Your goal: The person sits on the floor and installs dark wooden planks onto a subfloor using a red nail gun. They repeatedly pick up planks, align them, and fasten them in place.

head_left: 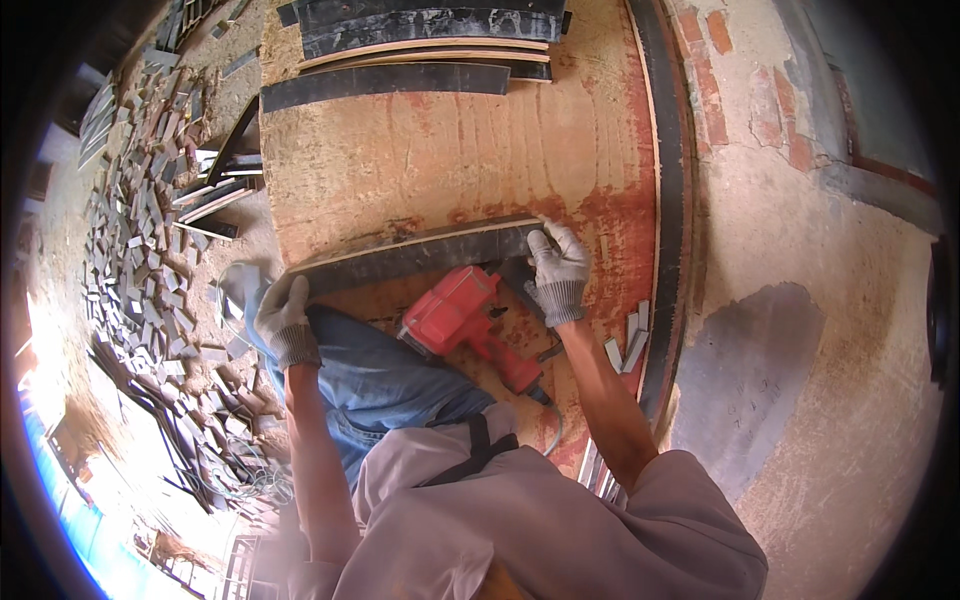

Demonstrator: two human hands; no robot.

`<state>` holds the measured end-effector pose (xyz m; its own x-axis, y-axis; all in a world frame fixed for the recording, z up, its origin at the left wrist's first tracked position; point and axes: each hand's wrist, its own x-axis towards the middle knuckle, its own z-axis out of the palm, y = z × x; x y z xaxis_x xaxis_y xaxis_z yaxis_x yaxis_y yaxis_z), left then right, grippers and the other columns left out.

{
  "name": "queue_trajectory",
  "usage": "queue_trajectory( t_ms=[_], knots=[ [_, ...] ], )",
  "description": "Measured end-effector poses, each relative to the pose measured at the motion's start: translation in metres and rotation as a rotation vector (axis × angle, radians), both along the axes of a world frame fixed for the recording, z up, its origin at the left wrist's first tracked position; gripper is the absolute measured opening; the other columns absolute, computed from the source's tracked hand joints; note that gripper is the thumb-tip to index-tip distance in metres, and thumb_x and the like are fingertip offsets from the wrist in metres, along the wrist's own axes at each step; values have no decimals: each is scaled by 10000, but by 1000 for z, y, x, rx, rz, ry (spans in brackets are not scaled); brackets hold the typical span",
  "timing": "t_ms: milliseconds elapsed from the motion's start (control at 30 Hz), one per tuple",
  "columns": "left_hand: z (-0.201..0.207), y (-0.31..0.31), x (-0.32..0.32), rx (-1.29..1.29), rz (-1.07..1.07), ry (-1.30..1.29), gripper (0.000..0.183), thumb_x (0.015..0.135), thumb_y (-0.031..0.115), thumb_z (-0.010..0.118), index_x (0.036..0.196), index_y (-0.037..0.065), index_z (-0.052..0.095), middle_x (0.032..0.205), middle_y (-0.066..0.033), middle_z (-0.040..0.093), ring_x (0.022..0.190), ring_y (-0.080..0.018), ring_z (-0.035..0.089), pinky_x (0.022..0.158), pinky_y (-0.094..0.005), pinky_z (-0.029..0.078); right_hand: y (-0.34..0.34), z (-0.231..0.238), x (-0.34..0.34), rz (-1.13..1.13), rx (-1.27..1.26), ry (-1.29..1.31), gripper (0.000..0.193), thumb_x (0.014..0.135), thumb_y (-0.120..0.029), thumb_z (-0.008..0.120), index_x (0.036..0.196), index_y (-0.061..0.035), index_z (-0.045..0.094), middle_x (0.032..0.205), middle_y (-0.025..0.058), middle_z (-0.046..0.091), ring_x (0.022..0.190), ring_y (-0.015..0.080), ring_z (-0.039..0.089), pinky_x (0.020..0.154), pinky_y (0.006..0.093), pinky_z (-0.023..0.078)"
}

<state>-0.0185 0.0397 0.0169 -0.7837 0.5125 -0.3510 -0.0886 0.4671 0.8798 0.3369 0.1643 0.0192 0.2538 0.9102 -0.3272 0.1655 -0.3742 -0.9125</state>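
A long, dark-faced strip of plywood (420,255) with a pale edge lies across the work board in front of me. My left hand (284,318), in a grey knit glove, grips its left end. At the right end my right hand (558,262), gloved the same way, closes around the strip, its thumb side near the corner. Just below the strip, between my forearms, a red nail gun (455,318) rests on the board with a hose at its handle end. Part of the gun's black section is hidden by my right hand.
Several dark strips (430,30) are stacked at the board's far end. A long dark strip (668,200) runs along the board's (450,150) right edge. Small offcuts (150,250) cover the floor to the left. Short pieces (630,338) lie by my right forearm. A wall (790,300) stands right.
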Motion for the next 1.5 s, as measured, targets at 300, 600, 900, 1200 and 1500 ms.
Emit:
queue_trajectory(
  t_ms=[300, 600, 900, 1200, 1500],
  knots=[
    [-7, -4, -5, -31, -63, 96, 251, 811, 73, 816, 1040, -20, 772, 906, -27, 670, 842, -141, 628, 744, -280, 533, 0, -6, 11, 75, 7, -4, 294, 936, -112, 715, 1216, -24, 697, 1012, 9, 726, 771, 45, 642, 591, 200, 534],
    [-9, -4, -3, -46, -17, 46, 247, 812, 44, 811, 1049, -15, 771, 908, -28, 675, 826, -129, 643, 739, -261, 556, 4, 5, 9, 111, -6, -49, 270, 941, -131, 716, 1184, -15, 698, 1071, 37, 727, 813, 71, 663, 600, 209, 552],
    [-6, -3, 1, -16, 17, -3, 248, 816, 63, 818, 1048, -13, 773, 916, -36, 719, 819, -126, 656, 746, -263, 551, 7, 5, 9, 45, -52, 49, 248, 928, -104, 728, 1162, -23, 721, 1061, 38, 734, 800, 67, 653, 613, 208, 530],
    [-9, -8, -1, -56, -37, 122, 252, 818, 91, 817, 1048, -3, 776, 900, -32, 712, 816, -125, 645, 752, -267, 536, 12, 10, 8, 1, -116, 151, 248, 912, -56, 734, 1156, -10, 722, 1023, 34, 719, 727, 54, 597, 570, 209, 479],
    [-14, -11, -6, -27, -39, 84, 238, 804, 60, 811, 1028, -14, 776, 891, -25, 681, 793, -125, 643, 717, -259, 544, 12, 8, 8, 12, -115, 116, 257, 903, -40, 740, 1157, 0, 719, 982, 24, 718, 726, 58, 604, 574, 209, 495]
  ],
)
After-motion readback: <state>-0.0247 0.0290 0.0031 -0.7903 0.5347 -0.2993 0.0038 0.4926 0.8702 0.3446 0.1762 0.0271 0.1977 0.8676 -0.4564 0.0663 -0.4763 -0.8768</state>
